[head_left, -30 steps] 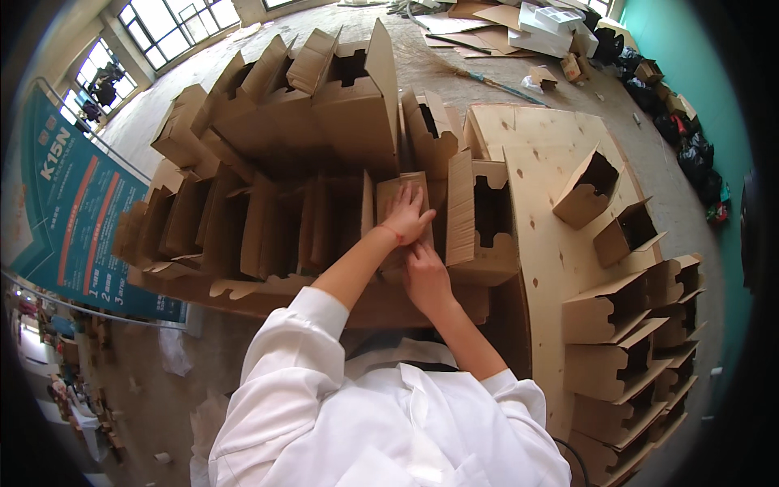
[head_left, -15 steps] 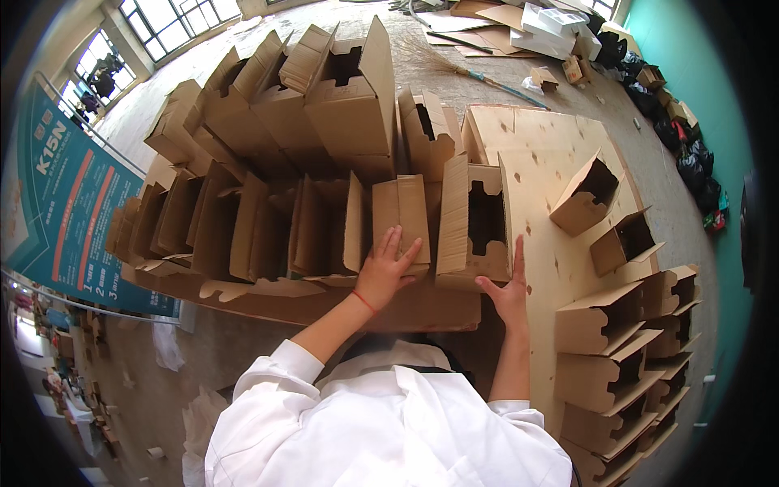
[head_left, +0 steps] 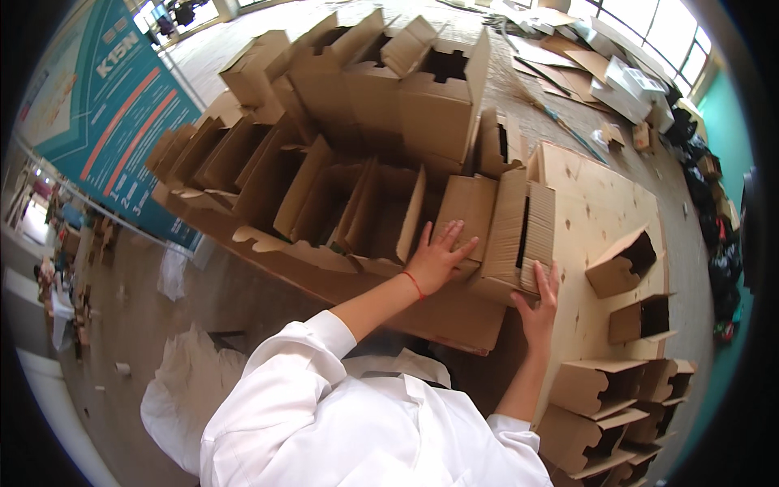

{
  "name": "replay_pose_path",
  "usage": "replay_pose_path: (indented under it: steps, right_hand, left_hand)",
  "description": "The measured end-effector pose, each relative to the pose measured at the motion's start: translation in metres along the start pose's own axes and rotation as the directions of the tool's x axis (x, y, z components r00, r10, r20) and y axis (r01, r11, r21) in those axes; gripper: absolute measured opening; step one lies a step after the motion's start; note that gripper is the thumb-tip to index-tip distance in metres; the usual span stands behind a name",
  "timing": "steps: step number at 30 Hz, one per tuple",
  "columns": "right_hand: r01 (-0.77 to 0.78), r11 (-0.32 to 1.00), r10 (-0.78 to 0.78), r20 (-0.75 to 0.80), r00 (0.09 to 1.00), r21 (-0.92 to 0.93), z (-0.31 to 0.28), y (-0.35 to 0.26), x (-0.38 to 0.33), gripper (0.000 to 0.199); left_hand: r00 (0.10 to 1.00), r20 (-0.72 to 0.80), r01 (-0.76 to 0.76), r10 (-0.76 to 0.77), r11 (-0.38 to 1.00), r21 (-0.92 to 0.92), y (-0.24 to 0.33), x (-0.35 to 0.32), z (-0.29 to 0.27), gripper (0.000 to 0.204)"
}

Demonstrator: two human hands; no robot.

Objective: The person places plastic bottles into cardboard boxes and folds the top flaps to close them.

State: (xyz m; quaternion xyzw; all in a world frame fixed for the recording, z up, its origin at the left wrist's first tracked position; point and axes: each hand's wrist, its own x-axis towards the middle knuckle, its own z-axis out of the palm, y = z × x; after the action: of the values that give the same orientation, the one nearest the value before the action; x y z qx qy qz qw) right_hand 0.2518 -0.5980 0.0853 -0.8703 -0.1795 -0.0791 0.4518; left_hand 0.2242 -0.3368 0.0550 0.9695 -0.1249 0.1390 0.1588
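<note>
My left hand (head_left: 438, 258) lies with fingers spread on the front of a closed cardboard box (head_left: 469, 201). Just right of it stands a second cardboard box (head_left: 510, 217), its top flaps folded in with a narrow dark slot left between them. My right hand (head_left: 537, 307) rests against that box's front right corner, fingers stretched and thumb apart. Left of my left hand runs a row of upright open cardboard boxes (head_left: 389, 213). Behind them rise taller cardboard boxes (head_left: 422, 114) with raised flaps.
On the plywood board (head_left: 580, 195) to the right sit open boxes (head_left: 621, 264) and a stack of several more (head_left: 580, 438). A teal banner (head_left: 122, 105) stands at the left. A broom (head_left: 560, 118), flattened cardboard (head_left: 568, 77) and black bags (head_left: 722, 268) lie on the floor beyond.
The right-hand box's top has gone from a wide opening to a narrow slot. The view has turned and shifted; both hands stay by the same two boxes.
</note>
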Motion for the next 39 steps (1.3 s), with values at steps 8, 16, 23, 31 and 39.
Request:
replay_pose_path:
  steps: [8, 16, 23, 31, 39]
  right_hand:
    - [0.174, 0.891, -0.334, -0.346, 0.877, -0.419, 0.037, -0.075, -0.017, 0.039]
    - [0.620, 0.783, -0.619, 0.028, 0.785, -0.060, 0.171, -0.184, -0.010, 0.055]
    - [0.527, 0.848, -0.517, 0.298, 0.802, 0.054, 0.230, -0.188, -0.009, 0.058]
    - [0.547, 0.836, -0.518, 0.279, 0.808, -0.031, 0.245, -0.178, -0.005, 0.039]
    - [0.469, 0.869, -0.494, 0.216, 0.843, 0.158, 0.243, -0.176, 0.001, 0.017]
  left_hand:
    - [0.863, -0.441, 0.068, -0.246, 0.922, -0.382, -0.034, -0.034, -0.147, 0.019]
    - [0.511, 0.665, 0.279, -0.545, 0.837, 0.471, -0.164, -0.011, -0.116, 0.024]
    - [0.388, 0.774, 0.297, -0.500, 0.863, 0.409, -0.209, -0.017, -0.056, 0.040]
    - [0.679, 0.629, 0.236, -0.379, 0.924, 0.302, -0.261, -0.044, 0.017, 0.051]
    - [0.773, 0.592, 0.409, -0.230, 0.893, -0.187, -0.312, -0.083, 0.038, 0.067]
